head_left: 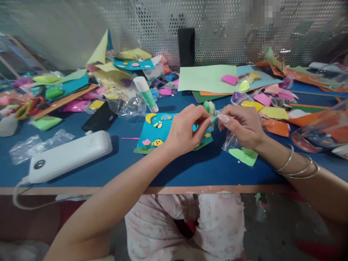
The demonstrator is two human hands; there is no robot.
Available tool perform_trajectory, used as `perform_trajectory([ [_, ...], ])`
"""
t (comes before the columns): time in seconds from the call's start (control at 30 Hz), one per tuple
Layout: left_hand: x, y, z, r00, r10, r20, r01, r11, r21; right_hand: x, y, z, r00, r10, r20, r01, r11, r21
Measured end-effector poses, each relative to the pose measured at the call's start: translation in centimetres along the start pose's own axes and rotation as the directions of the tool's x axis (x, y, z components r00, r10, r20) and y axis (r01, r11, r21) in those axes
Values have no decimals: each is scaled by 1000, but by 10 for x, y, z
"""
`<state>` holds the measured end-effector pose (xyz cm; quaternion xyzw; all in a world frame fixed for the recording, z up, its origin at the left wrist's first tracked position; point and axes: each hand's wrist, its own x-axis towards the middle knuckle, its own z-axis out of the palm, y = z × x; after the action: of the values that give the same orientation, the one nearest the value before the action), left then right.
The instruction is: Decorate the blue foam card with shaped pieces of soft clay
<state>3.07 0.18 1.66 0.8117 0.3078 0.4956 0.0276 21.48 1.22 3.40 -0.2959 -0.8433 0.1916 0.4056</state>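
Observation:
My left hand (pixel 186 128) hovers over a blue craft card (pixel 178 127), pinching a small teal-green piece (pixel 214 119) between thumb and finger. The thumb and finger of my right hand (pixel 241 125) close at the other end of that piece. Its exact kind is too small to tell. On the card are a yellow moon (pixel 150 117), a bee (pixel 157 124), a pink flower (pixel 146 142) and a yellow face (pixel 157 142). My left hand hides part of the card. Just behind my fingertips is a green-and-white object (pixel 209 108), partly covered.
A white power bank (pixel 70 156) with a cable lies at left, near a black case (pixel 100 117). A glue stick (pixel 146 94) stands behind the card. A pink stick (pixel 130 138) lies beside it. Clay packets, paper sheets (pixel 206 78) and a phone (pixel 186 47) line the back.

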Motion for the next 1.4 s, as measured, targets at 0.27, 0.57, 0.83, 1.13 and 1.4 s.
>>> perform_trajectory([
  [0.27, -5, 1, 8, 970, 241, -11, -240, 969, 49, -1, -5, 6, 986, 47, 158, -72, 985, 155],
  [0.57, -4, 9, 9, 983, 186, 6, -186, 981, -48, 0, -6, 5, 971, 133, 197, -195, 920, 339],
  [0.83, -6, 15, 8, 998, 34, -55, -41, 989, -140, 1, -13, 5, 973, 136, 187, -202, 895, 398],
  [1.13, -9, 14, 10, 997, -74, 4, 73, 973, -218, -1, -9, 6, 970, 137, 202, -219, 858, 464],
  [1.4, -6, 14, 11, 998, 69, -8, -69, 994, -88, -1, -10, 8, 981, 134, 140, -177, 916, 360],
])
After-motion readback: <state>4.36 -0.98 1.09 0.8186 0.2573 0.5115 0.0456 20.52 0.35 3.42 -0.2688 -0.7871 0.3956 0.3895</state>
